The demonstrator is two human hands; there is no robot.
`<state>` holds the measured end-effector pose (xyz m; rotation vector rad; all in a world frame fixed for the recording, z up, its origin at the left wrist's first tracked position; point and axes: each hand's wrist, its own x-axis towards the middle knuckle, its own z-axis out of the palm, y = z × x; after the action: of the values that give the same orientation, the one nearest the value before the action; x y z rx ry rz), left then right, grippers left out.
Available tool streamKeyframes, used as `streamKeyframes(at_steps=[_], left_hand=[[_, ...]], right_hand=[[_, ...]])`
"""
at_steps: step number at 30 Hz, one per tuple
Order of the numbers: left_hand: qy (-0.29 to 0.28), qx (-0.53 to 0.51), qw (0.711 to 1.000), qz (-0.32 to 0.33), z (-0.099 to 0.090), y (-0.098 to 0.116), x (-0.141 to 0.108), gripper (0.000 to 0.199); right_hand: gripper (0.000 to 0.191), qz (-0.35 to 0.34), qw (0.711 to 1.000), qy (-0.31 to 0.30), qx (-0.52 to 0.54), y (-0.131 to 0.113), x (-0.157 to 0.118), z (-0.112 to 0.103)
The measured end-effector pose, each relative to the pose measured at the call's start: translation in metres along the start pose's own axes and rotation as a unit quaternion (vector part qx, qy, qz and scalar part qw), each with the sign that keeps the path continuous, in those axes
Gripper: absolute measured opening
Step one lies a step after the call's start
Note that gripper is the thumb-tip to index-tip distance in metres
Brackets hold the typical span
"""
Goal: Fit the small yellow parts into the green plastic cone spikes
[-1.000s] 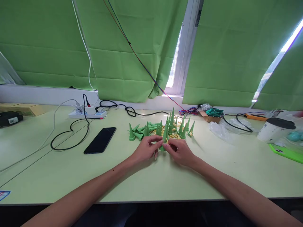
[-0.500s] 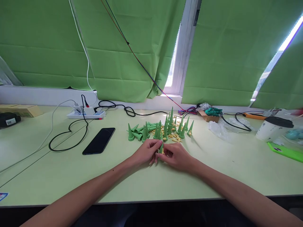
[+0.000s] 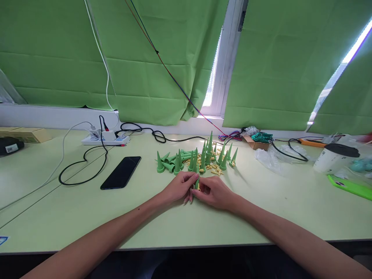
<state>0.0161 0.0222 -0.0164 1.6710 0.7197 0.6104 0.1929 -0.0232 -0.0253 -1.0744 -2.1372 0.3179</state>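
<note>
My left hand (image 3: 181, 187) is closed on a green cone (image 3: 197, 181), which points upward between my two hands. My right hand (image 3: 215, 192) pinches a small yellow piece (image 3: 199, 189) against the cone's lower part; the fingers cover much of where they meet. Just beyond my hands, several green cones (image 3: 208, 153) stand upright on their round bases. Other green cones (image 3: 168, 166) lie on their sides to the left of these. Small yellow pieces (image 3: 216, 170) are scattered among the standing cones.
A black phone (image 3: 121, 173) lies left on the pale table (image 3: 162, 228). Behind it sit a power strip (image 3: 106, 140) and looping black cables (image 3: 84, 170). To the right are a crumpled plastic bag (image 3: 267, 161), a lidded paper cup (image 3: 335, 158) and a bright green phone (image 3: 350, 187).
The yellow piece at the cone has shifted slightly, with a small movement of my right fingers. The cone stays in my left hand, and the pile looks the same.
</note>
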Motion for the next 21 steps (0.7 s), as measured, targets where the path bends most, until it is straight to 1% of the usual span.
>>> streamKeyframes(at_steps=[21], left_hand=[[0.0,-0.005,1.0,0.002,0.0002,0.0028,-0.0002,0.051]], right_hand=[[0.031,0.004,1.0,-0.011,-0.011,-0.0034,0.0028,-0.0014]])
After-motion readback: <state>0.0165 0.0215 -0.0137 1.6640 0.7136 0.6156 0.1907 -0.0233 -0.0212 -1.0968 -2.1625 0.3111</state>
